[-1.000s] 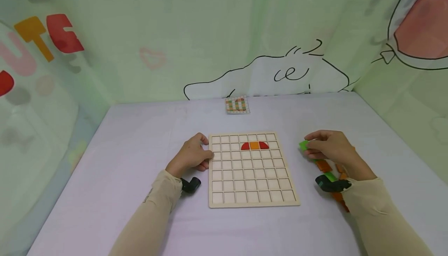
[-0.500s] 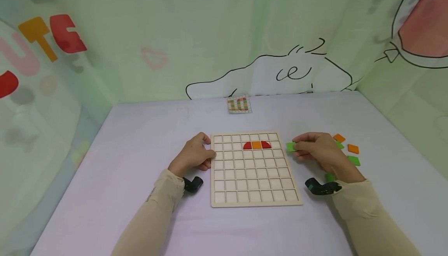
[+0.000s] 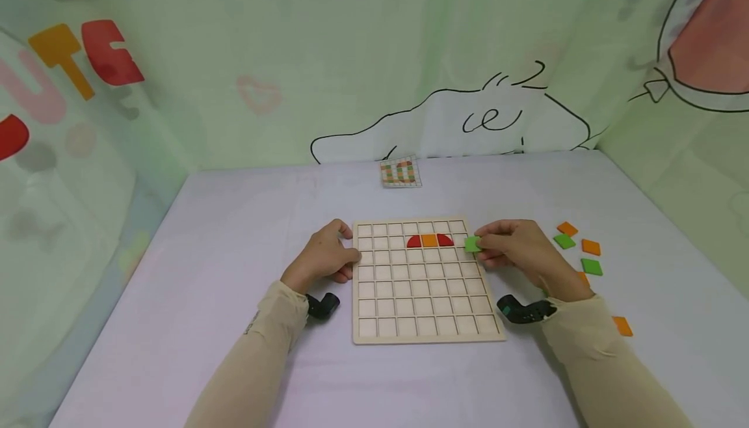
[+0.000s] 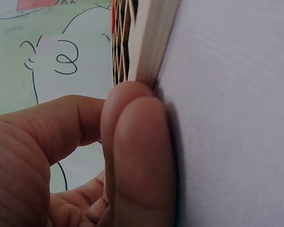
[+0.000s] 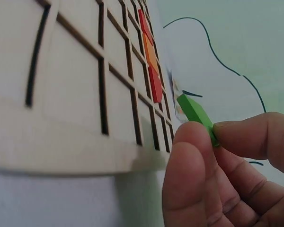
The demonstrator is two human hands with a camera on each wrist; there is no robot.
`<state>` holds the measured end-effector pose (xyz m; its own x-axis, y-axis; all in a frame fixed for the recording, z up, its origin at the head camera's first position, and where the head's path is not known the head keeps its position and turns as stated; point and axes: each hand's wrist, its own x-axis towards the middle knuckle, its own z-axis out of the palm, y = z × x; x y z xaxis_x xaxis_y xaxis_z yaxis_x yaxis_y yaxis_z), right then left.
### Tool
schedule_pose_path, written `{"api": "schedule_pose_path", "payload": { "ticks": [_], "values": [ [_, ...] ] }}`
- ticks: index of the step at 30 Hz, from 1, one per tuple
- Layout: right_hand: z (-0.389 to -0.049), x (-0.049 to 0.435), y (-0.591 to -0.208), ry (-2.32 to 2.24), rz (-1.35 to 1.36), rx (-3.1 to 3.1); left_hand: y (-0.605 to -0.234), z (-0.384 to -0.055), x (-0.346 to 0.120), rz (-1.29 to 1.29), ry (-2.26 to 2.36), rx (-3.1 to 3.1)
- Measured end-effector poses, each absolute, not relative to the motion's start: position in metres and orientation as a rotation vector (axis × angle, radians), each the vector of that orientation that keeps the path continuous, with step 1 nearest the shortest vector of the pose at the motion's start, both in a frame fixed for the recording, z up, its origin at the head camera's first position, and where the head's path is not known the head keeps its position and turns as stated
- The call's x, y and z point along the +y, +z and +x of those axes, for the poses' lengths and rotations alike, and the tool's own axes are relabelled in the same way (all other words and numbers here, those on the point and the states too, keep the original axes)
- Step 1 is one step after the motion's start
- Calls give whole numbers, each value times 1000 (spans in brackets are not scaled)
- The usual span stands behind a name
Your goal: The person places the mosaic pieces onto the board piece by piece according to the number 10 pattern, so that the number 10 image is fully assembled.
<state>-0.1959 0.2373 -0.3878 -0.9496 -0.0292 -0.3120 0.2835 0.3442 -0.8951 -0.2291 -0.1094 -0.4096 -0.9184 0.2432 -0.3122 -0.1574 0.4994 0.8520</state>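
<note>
A wooden grid board [image 3: 430, 340] lies flat, with two red rounded tiles [image 3: 445, 240] flanking an orange square tile [image 3: 429, 240] in its upper part. At the board's left side, my left hand [image 3: 320, 254] holds the edge, thumb at the rim and fingers bent against the side. My right hand [image 3: 517, 249] pinches a green square tile [image 3: 472, 244] between thumb and fingers, over the board's right rim. In the right wrist view this green tile [image 5: 195, 113] is tilted and raised above the board surface.
Loose orange tiles [image 3: 591, 247] and green tiles [image 3: 591, 267] lie scattered on the white cloth to the right, some partly hidden behind the right hand and sleeve. A small card with a coloured grid pattern [image 3: 400, 172] lies at the back. Printed cloth walls [image 3: 263, 57] surround the table.
My right hand has moved left from the loose tiles to the board's right rim, carrying the green tile. More loose tiles are now uncovered. My left hand stays at the board's edge.
</note>
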Motion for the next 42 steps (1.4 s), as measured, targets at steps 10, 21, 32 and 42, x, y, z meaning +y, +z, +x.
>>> {"api": "schedule_pose_path", "payload": {
  "ticks": [10, 21, 32, 42],
  "values": [
    [-203, 222, -391, -1670, 210, 2277, -409, -230, -108, 73, 1407, 2344],
    [-203, 216, -397, -1648, 184, 2292, -409, -230, -108, 85, 1398, 2354],
    [-204, 211, -400, -1619, 216, 2303, -409, -230, -109, 70, 1389, 2358],
    [-204, 209, -400, -1615, 213, 2317, -411, -231, -110, 86, 1388, 2360]
  ]
}}
